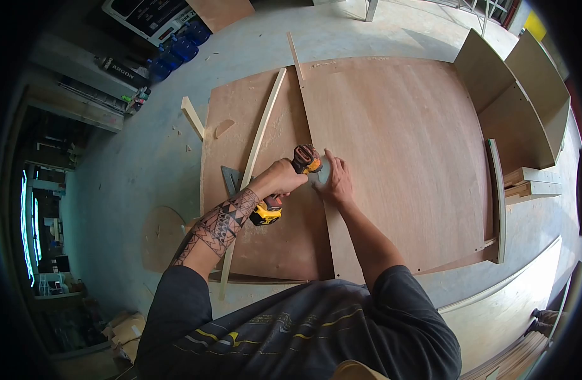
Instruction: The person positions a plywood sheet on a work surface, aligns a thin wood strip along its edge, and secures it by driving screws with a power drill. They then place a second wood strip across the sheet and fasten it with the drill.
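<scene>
My left hand (279,177) grips a yellow and black cordless drill (289,187), its nose pointing down at a narrow wooden strip (316,164) that runs along the seam between two plywood sheets. My right hand (334,180) lies flat, fingers spread, on the right plywood sheet (405,145) beside the drill's tip, pressing the strip's edge. The left plywood sheet (278,240) lies under the drill's battery end.
A thin loose batten (260,136) lies diagonally across the left sheet beside a grey metal square (231,179). A short offcut (192,117) rests on the concrete floor. Plywood box parts (519,107) stand at the right, blue water jugs (177,50) at the far left.
</scene>
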Demonstrator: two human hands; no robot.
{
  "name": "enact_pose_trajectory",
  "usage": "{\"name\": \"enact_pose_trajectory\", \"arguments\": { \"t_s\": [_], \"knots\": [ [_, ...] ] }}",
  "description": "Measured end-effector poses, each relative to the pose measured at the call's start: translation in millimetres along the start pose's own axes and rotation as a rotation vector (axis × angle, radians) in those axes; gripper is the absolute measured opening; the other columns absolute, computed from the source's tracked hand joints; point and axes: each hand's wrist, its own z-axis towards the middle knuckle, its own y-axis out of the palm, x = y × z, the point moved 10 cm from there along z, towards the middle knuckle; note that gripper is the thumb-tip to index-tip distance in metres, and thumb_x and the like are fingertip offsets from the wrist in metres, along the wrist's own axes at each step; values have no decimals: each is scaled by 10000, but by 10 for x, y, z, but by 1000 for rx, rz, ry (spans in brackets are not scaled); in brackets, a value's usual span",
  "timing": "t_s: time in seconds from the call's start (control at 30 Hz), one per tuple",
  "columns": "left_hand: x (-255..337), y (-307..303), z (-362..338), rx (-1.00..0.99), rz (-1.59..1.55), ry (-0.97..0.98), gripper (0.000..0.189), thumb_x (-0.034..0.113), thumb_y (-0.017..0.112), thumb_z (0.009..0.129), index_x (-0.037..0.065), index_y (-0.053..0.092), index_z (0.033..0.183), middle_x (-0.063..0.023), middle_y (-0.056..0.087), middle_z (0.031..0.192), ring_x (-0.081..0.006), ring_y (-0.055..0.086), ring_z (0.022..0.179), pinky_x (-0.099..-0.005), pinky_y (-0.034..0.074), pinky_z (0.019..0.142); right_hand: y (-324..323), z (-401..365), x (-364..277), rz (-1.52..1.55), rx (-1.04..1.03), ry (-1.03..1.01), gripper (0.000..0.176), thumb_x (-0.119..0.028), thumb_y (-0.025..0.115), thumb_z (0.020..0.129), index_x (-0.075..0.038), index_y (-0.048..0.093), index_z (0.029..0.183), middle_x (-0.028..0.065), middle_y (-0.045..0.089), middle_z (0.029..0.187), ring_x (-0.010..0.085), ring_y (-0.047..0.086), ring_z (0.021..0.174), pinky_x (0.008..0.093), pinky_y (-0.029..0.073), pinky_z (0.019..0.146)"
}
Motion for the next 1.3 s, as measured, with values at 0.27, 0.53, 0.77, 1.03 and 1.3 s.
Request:
{"name": "enact_pose_trajectory", "arguments": {
  "t_s": [0.27,0.53,0.77,1.03,1.3],
  "knots": [
    [93,44,-77,-25,15,-54,293,288,634,876,19,623,761,-75,642,624,-177,653,528,-354,543,506,45,28,-4,-59,-6,10,1146,-231,921,697,-126,293,1650,131,549,1447,353,470,1394,458,382,1195],
    [-44,226,75,-27,-58,-84,334,310,634,900,-21,662,862,-113,673,648,-209,673,545,-376,581,532,93,28,45,-77,-16,-9,1125,-274,900,703,-121,304,1645,133,564,1416,346,481,1384,454,388,1185],
    [-80,242,58,22,-154,-89,339,313,644,909,-23,657,866,-113,679,656,-205,685,554,-375,585,529,74,62,10,-75,5,-10,1124,-282,906,694,-118,318,1638,126,571,1409,345,486,1378,453,402,1173],
    [12,242,-55,11,-185,-113,283,279,633,910,21,622,794,-56,644,648,-175,646,524,-355,549,497,45,9,11,60,-36,0,1084,-207,915,683,-126,365,1613,141,583,1416,361,516,1360,465,429,1167],
    [-10,246,-111,35,-240,-131,266,257,640,917,26,605,790,-56,628,647,-167,627,520,-355,542,495,-1347,-928,1086,277,401,245,548,-163,787,952,-46,582,1446,155,615,1398,294,593,1271,429,469,1076]
  ]
}}
